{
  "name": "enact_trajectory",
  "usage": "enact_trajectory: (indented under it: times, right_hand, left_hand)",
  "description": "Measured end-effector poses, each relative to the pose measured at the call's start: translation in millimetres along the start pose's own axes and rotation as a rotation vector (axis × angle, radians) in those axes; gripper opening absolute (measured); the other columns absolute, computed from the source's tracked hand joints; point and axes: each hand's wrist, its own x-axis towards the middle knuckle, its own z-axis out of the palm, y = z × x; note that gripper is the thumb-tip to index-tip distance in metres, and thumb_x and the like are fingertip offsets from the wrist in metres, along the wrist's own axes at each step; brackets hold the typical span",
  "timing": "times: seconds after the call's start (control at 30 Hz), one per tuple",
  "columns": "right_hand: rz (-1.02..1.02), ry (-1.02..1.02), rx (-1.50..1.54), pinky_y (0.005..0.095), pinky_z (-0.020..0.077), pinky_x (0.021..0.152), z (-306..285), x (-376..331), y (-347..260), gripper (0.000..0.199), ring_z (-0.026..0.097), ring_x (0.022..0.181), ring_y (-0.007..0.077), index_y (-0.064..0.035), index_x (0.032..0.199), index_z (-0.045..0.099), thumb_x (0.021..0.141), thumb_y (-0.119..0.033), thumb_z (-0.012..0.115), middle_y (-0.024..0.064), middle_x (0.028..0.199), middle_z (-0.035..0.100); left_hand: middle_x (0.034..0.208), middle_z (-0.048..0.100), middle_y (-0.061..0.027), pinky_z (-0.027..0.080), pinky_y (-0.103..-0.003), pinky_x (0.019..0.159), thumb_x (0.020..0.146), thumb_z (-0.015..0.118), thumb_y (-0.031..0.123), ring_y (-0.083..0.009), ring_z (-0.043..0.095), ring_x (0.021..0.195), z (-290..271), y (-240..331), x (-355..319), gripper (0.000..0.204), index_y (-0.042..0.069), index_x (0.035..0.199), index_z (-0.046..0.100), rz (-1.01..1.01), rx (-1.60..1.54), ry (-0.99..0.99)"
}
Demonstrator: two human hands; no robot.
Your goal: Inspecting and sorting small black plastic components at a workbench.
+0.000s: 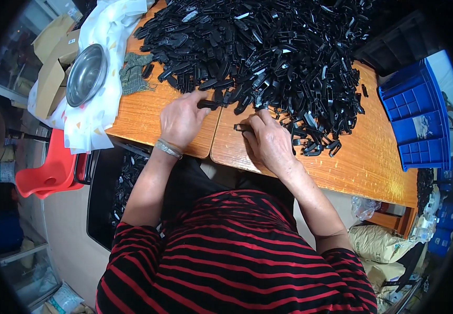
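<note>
Nearest is the person's red-and-black striped shirt [247, 251], close to the front edge of the wooden tabletop [357, 170]. Below this edge, to the left, stands a black tub [91, 201] with dark pieces inside. On the tabletop, a seam [216, 131] runs back from the front edge. Left of it, the left hand [180, 123] has thumb and forefinger narrowed around one small black plastic part [209, 104]. Right of it, the right hand [271, 140] has its fingers bent down; a dark clip-like part [242, 127] is at its thumb, but I cannot tell if it is gripped. Farther, a large heap of black plastic parts [268, 52] covers the tabletop toward the back. A grey-green cloth [136, 73] and a steel bowl [87, 75] are toward the left edge, a blue crate [417, 115] beside the right edge. Pulling a tangled part could make the heap slide, and loose pieces could fall over the front edge; a weak pinch could drop the part.
</note>
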Motion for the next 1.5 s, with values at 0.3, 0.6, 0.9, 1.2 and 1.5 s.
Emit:
enact_trajectory:
  times: [0.3,0.6,0.9,1.2,1.5]
  right_hand:
    - [0.088,0.003,0.106,0.0387,0.0526,0.065,-2.5,4.2,-0.1,0.021,0.066,0.076,0.0322,-0.0004,0.100,0.059,0.085,-0.011,0.070,0.0142,0.089,0.063]
    - [0.115,0.264,0.381,0.0353,0.0512,0.065,23.6,27.4,-29.5,0.024,0.066,0.075,0.0283,0.0010,0.105,0.056,0.087,-0.009,0.068,0.0160,0.086,0.064]
    - [0.256,0.279,0.319,0.0352,0.0528,0.068,29.4,29.3,-5.5,0.023,0.068,0.076,0.0266,0.0002,0.105,0.055,0.090,-0.011,0.066,0.0154,0.086,0.066]
    - [0.207,0.337,0.538,0.0304,0.0528,0.067,25.2,32.2,-16.7,0.023,0.068,0.075,0.0181,0.0025,0.109,0.054,0.091,-0.006,0.065,0.0110,0.086,0.066]
    - [0.167,0.285,0.727,0.0223,0.0529,0.063,2.7,22.3,-44.3,0.020,0.065,0.074,0.0079,0.0003,0.109,0.056,0.092,-0.003,0.064,0.0041,0.088,0.066]
  left_hand:
    - [0.088,0.064,-0.0122,0.049,-0.042,0.067,0.080,0.070,0.009,-0.0322,0.063,0.077,-14.5,-2.1,-4.0,0.022,0.010,0.102,0.065,0.063,0.122,-0.038]
    - [0.084,0.056,-0.0113,0.050,-0.030,0.064,0.079,0.059,-0.009,-0.0204,0.061,0.070,0.5,17.1,-16.7,0.030,0.001,0.107,0.064,0.142,-0.287,0.124]
    - [0.093,0.059,-0.0102,0.053,-0.028,0.067,0.086,0.062,-0.003,-0.0171,0.066,0.074,43.8,17.0,-2.3,0.022,0.003,0.108,0.064,-0.028,-0.660,0.182]
    - [0.096,0.059,-0.0027,0.050,-0.021,0.073,0.091,0.058,-0.006,-0.0075,0.062,0.083,30.6,20.9,-6.0,0.015,-0.001,0.104,0.064,0.072,-1.076,0.049]
    - [0.105,0.064,-0.0062,0.051,-0.021,0.076,0.093,0.059,0.000,-0.0081,0.061,0.086,8.0,17.9,-13.5,0.029,-0.002,0.122,0.057,-0.179,-1.561,-0.272]
